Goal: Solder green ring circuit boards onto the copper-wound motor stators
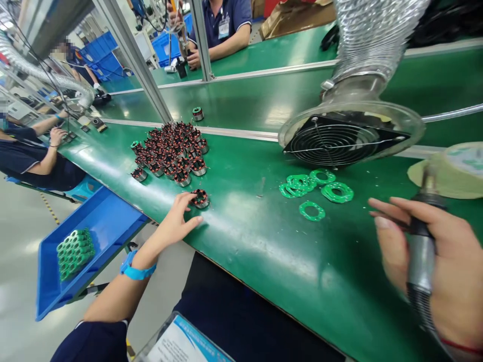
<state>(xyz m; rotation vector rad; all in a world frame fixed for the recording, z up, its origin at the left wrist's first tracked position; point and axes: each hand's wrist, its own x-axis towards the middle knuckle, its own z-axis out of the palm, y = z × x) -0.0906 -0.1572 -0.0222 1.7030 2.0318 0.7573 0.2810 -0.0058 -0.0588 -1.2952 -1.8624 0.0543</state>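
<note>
While left hand sits on the bench, fingers spread loose, tips touching 1 stator, nothing gripped. Stator lies just right of fingertips, below the stator pile, axis upright. Right hand is well apart, closed around tool.

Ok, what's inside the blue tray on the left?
The blue tray holds a packed block of green cylindrical parts. Only their upper ends and one side show; anything beneath them is covered.
</note>
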